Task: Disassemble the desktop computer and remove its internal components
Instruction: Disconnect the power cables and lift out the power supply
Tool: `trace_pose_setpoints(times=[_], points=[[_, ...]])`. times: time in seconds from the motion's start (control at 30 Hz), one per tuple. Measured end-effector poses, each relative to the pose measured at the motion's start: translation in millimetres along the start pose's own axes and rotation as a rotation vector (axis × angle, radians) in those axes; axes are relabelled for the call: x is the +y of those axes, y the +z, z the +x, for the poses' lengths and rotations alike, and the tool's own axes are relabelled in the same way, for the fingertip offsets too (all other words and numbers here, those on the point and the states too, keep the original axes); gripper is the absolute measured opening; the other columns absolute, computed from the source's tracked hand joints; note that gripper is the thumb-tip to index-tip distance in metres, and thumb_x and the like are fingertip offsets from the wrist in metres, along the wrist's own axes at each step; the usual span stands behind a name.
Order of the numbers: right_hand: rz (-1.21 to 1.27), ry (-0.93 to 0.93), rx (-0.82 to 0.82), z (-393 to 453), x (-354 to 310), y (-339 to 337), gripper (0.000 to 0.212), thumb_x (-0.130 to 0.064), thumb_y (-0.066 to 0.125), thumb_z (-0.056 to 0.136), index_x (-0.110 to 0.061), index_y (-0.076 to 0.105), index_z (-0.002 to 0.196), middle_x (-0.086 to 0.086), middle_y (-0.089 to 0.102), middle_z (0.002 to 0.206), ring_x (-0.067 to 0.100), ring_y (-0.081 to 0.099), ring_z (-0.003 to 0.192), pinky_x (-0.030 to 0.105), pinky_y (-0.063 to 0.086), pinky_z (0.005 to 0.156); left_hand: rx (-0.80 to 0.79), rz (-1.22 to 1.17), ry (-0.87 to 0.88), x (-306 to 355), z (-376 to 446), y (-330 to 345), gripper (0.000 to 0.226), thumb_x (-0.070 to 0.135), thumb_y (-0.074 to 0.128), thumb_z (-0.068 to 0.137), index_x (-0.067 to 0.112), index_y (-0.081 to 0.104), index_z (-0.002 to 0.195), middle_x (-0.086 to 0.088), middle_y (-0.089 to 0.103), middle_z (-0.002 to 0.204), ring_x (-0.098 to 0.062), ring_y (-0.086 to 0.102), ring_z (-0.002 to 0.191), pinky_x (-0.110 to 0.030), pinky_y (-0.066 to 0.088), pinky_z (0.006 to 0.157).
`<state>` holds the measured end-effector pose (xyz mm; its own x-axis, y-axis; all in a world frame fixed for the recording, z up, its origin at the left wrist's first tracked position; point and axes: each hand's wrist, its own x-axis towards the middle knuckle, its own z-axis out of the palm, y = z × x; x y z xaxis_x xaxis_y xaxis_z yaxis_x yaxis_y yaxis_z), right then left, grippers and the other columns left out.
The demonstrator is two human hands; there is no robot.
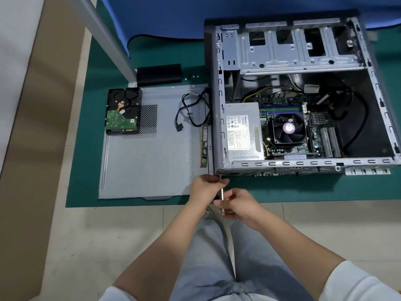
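Note:
The open computer case lies on its side on the green mat, showing the grey power supply, the CPU fan and the motherboard. A screwdriver points up at the case's near left corner. My right hand grips its handle. My left hand pinches the shaft near the tip, just below the case edge. The removed side panel lies left of the case with a hard drive, a black cable and a RAM stick on it.
A black box and a few small screws sit behind the panel. A grey table leg slants at the upper left, beside a blue sheet. The green mat ends at a tiled floor near my knees.

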<state>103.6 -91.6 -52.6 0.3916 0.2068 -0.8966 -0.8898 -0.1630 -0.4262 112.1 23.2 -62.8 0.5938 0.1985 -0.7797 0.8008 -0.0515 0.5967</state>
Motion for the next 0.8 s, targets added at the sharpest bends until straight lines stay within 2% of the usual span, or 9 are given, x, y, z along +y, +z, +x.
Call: trace_pose_setpoints(times=[0.1, 0.2, 0.27, 0.33, 0.43, 0.63, 0.73, 0.8], points=[[0.060, 0.017, -0.100, -1.5, -2.1, 0.3, 0.008, -0.001, 0.061, 0.089, -0.008, 0.058, 0.089, 0.005, 0.062, 0.069, 0.013, 0.060, 0.053, 0.023, 0.053, 0.052, -0.012, -0.056, -0.050, 1.9, 0.0, -0.2, 0.009, 0.009, 0.074, 0.079, 0.016, 0.069, 0.078, -0.005, 0.073, 0.090, -0.018, 0.068, 0.086, -0.033, 0.055, 0.083], [0.068, 0.015, -0.191, -1.6, -5.1, -3.3, 0.014, -0.006, 0.049, 0.097, -0.010, 0.060, 0.090, 0.008, 0.067, 0.081, 0.016, 0.067, 0.063, 0.026, 0.053, 0.060, -0.057, -0.162, -0.117, 4.8, -1.3, -0.4, 0.021, -0.004, 0.061, 0.085, 0.014, 0.067, 0.076, -0.001, 0.072, 0.079, -0.011, 0.068, 0.073, -0.021, 0.054, 0.061], [0.057, 0.022, -0.198, -1.9, -6.2, -6.3, 0.020, -0.002, 0.042, 0.098, -0.009, 0.060, 0.094, 0.010, 0.069, 0.085, 0.018, 0.069, 0.067, 0.028, 0.056, 0.062, -0.079, -0.204, -0.150, 7.6, -3.8, -0.6, 0.022, -0.007, 0.055, 0.088, 0.011, 0.066, 0.080, 0.000, 0.071, 0.076, -0.007, 0.067, 0.061, -0.018, 0.051, 0.049], [0.020, 0.014, -0.165, -1.5, -6.4, -7.4, 0.018, 0.001, 0.044, 0.097, -0.008, 0.060, 0.094, 0.010, 0.068, 0.083, 0.017, 0.069, 0.064, 0.027, 0.057, 0.059, -0.099, -0.220, -0.160, 8.9, -4.8, -0.7, 0.019, -0.004, 0.055, 0.089, 0.011, 0.065, 0.083, -0.003, 0.072, 0.082, -0.008, 0.068, 0.065, -0.019, 0.053, 0.054], [-0.023, 0.006, -0.075, 0.2, -6.2, -6.4, 0.008, 0.000, 0.058, 0.091, -0.007, 0.056, 0.088, 0.009, 0.066, 0.072, 0.014, 0.066, 0.053, 0.025, 0.055, 0.051, -0.091, -0.262, -0.158, 8.5, -4.2, -1.3, 0.003, 0.007, 0.066, 0.087, 0.010, 0.066, 0.086, -0.009, 0.072, 0.094, -0.020, 0.069, 0.086, -0.025, 0.056, 0.073], [-0.183, -0.045, 0.030, 7.0, -6.5, -7.9, 0.030, -0.001, 0.075, 0.077, -0.010, 0.047, 0.077, 0.003, 0.058, 0.054, 0.012, 0.059, 0.042, 0.025, 0.051, 0.045, -0.040, -0.270, -0.152, 7.2, -1.5, -3.4, 0.004, 0.008, 0.068, 0.085, 0.012, 0.068, 0.085, -0.011, 0.072, 0.096, -0.021, 0.068, 0.094, -0.024, 0.054, 0.079], [-0.350, -0.094, 0.091, 11.6, -6.6, -10.1, 0.036, -0.006, 0.082, 0.070, -0.010, 0.047, 0.075, 0.003, 0.056, 0.057, 0.015, 0.059, 0.046, 0.027, 0.050, 0.047, -0.052, -0.263, -0.151, 6.6, -0.7, -4.8, 0.007, 0.006, 0.067, 0.085, 0.010, 0.069, 0.090, -0.013, 0.071, 0.099, -0.020, 0.068, 0.093, -0.026, 0.053, 0.083], [-0.492, -0.134, 0.135, 14.1, -6.6, -11.5, 0.039, -0.012, 0.086, 0.066, -0.012, 0.047, 0.073, 0.004, 0.056, 0.063, 0.020, 0.058, 0.055, 0.032, 0.050, 0.054, -0.050, -0.271, -0.151, 7.3, -0.6, -5.8, 0.010, 0.008, 0.069, 0.084, 0.007, 0.070, 0.094, -0.014, 0.071, 0.100, -0.022, 0.068, 0.094, -0.026, 0.054, 0.085]])
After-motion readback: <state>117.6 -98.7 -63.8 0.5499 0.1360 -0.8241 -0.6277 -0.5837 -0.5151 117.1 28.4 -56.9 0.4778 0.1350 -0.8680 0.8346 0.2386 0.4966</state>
